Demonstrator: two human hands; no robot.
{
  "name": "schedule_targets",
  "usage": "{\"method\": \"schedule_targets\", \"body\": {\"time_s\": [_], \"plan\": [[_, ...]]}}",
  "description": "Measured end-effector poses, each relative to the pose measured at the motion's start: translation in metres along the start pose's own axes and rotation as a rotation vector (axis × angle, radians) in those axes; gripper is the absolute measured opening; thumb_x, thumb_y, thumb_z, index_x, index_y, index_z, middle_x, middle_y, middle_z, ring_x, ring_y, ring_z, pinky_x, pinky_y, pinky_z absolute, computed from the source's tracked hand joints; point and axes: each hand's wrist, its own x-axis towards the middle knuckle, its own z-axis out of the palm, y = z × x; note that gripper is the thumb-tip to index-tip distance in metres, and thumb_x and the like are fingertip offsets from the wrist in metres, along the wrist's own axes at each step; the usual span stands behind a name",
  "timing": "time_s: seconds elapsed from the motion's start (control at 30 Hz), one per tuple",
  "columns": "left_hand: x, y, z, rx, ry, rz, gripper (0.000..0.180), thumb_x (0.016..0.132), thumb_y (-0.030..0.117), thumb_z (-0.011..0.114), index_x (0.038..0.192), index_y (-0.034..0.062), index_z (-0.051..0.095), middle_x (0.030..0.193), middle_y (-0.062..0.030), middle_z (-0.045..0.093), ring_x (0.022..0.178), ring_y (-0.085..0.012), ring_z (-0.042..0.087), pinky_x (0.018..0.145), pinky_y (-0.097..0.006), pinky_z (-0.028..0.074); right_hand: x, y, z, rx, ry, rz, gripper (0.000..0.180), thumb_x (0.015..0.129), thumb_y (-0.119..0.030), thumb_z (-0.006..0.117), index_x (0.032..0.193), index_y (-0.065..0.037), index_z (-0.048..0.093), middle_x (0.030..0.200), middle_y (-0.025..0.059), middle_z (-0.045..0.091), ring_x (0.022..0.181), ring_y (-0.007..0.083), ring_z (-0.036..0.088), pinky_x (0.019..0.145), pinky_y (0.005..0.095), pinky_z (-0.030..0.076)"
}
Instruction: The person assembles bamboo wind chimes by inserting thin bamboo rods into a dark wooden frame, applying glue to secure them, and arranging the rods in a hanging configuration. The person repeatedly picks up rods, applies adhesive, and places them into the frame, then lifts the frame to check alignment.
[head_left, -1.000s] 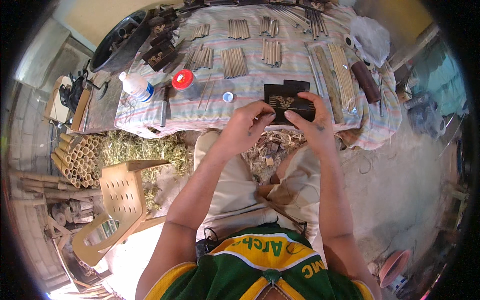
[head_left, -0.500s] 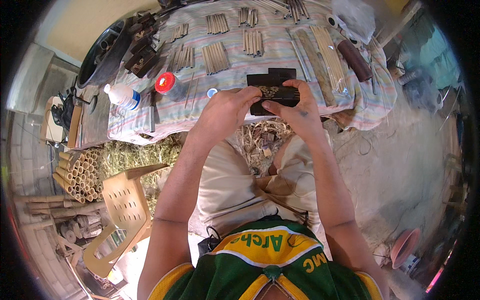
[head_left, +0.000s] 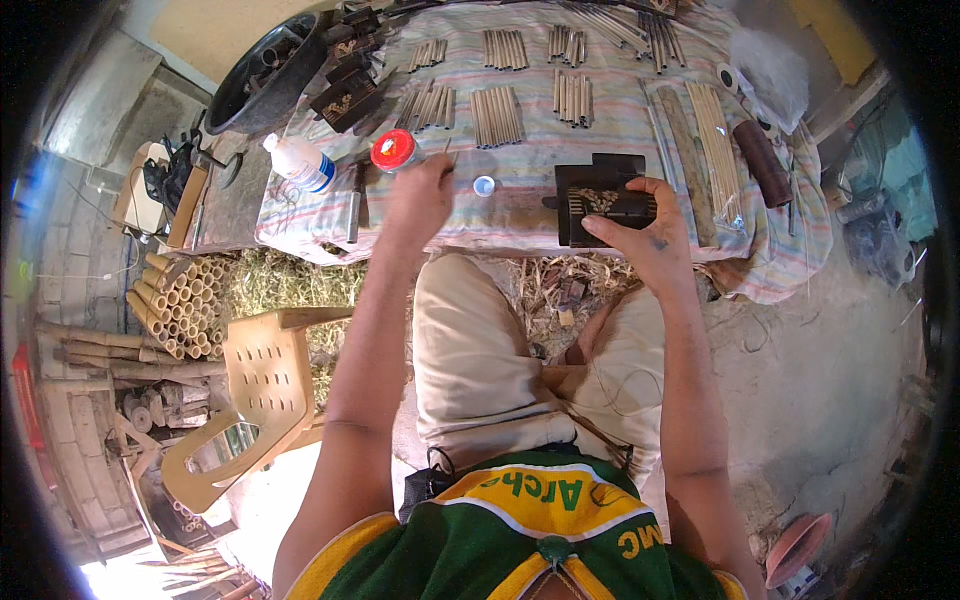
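My right hand (head_left: 650, 225) grips a dark brown, flat-sided piece with a light carved pattern (head_left: 610, 205) by its right side, thumb on its face. That piece is at the table's front edge, and its other side is free of my hands. Further left, my left hand (head_left: 422, 195) is closed around a thin stick (head_left: 447, 147), whose tip pokes out past the fingers. Right behind this hand stands a jar with a red lid (head_left: 394, 149), partly covered by it. A small white cap with pale blue inside (head_left: 484, 186) lies between my hands.
A white bottle (head_left: 300, 163) and a metal rod (head_left: 355, 205) are at the left. Several bundles of thin tubes (head_left: 496, 118) lie further back. Similar dark carved pieces (head_left: 347, 97) sit near a black basin (head_left: 262, 80). A brown cylinder (head_left: 762, 165) is at the right.
My left hand has let go of the dark carved piece and moved left to the thin stick beside the jar. My right hand keeps the piece. The whole view has shifted.
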Motion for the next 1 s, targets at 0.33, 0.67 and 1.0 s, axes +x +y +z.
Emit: {"method": "schedule_targets", "body": {"time_s": [0.33, 0.67, 1.0], "plan": [[-0.002, -0.018, 0.028, 0.437, -0.255, -0.189, 0.012, 0.083, -0.001, 0.056, 0.089, 0.0014, 0.066, 0.091, -0.0232, 0.069, 0.088, -0.0386, 0.068, 0.075, -0.046, 0.056, 0.005, 0.012, 0.000, 0.118, -0.014, -0.001, 0.067, 0.064, -0.013, 0.090, 0.114, -0.002, 0.046, 0.101, 0.0124, 0.065, 0.089, 0.0170, 0.064, 0.075, 0.0298, 0.054], [-0.020, -0.026, 0.006, 0.372, -0.126, -0.187, 0.019, 0.077, 0.004, 0.062, 0.095, 0.0005, 0.062, 0.090, -0.0216, 0.066, 0.087, -0.0396, 0.066, 0.075, -0.047, 0.054, 0.009, 0.017, -0.003, -0.015, -0.004, -0.031, 0.069, 0.063, -0.016, 0.090, 0.116, -0.001, 0.047, 0.101, 0.0123, 0.064, 0.090, 0.0171, 0.063, 0.077, 0.0304, 0.053], [-0.013, -0.060, -0.043, -1.017, 0.346, -0.338, 0.009, 0.091, 0.002, 0.061, 0.097, -0.0043, 0.058, 0.085, -0.0095, 0.068, 0.073, -0.0142, 0.066, 0.066, -0.029, 0.058, 0.005, -0.005, -0.001, -0.271, 0.007, -0.065, 0.067, 0.065, -0.014, 0.089, 0.116, 0.000, 0.048, 0.098, 0.0123, 0.065, 0.086, 0.0166, 0.063, 0.075, 0.0298, 0.053]]}}
